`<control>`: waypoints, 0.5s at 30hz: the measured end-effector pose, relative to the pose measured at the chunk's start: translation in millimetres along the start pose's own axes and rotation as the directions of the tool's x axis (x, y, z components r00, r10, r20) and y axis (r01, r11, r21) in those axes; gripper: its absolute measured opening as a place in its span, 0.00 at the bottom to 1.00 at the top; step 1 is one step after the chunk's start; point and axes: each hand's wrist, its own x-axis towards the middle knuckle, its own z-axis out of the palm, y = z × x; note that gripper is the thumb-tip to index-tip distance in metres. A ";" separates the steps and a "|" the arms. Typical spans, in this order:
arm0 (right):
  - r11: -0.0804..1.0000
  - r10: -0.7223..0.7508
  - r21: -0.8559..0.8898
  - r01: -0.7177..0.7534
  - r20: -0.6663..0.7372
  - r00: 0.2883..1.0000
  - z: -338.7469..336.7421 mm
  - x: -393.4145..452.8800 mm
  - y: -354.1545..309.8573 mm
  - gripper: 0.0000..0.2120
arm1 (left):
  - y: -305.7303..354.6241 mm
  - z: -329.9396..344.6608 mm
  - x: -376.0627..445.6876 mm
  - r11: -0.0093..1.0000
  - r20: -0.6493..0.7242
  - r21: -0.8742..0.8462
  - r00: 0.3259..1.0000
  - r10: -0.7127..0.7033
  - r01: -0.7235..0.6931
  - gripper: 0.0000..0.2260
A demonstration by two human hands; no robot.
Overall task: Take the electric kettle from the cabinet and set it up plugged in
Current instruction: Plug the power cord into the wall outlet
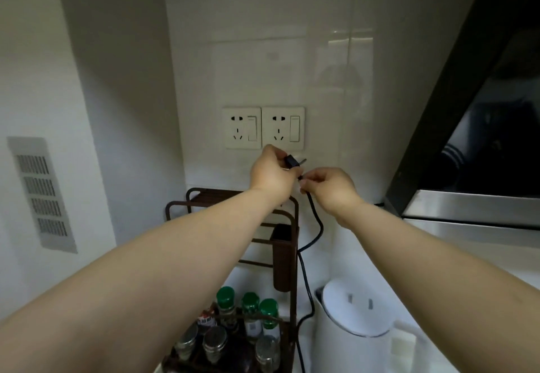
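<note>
White and closed-lidded, the kettle [355, 326] already stands on the counter at the lower right of the frame, so the fetching from the cabinet looks done. Its black cord [306, 255] climbs past the dark spice rack [287, 255] to the centre of the frame. There the left hand [270, 172] pinches the black plug [292, 162], prongs pointing right, just below the two wall sockets [263, 127] but not yet in either. The right hand [328, 187] curls its fingers round the cord just behind the plug. Left to do, by my reading: turn the plug toward the wall and push it home.
</note>
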 end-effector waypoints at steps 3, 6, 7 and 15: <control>1.000 0.012 -0.018 -0.012 -0.010 1.000 4.9 12.5 -9.2 0.07 | 2.9 -3.0 10.3 0.999 -0.018 -0.039 1.000 -0.011 0.011 0.13; 0.999 -0.010 -0.039 0.008 -0.044 0.999 13.5 22.0 -18.0 0.09 | 7.1 -6.2 18.7 0.999 -0.019 -0.036 1.000 -0.004 0.004 0.12; 0.997 -0.033 -0.070 0.028 -0.063 0.997 16.7 25.5 -21.0 0.11 | 7.4 -7.0 21.2 1.000 -0.025 -0.031 1.000 -0.001 0.000 0.12; 0.972 -0.154 -0.197 0.128 -0.122 0.980 35.8 43.7 -40.2 0.11 | 8.1 -15.2 43.0 1.000 -0.172 0.016 0.985 -0.002 0.005 0.13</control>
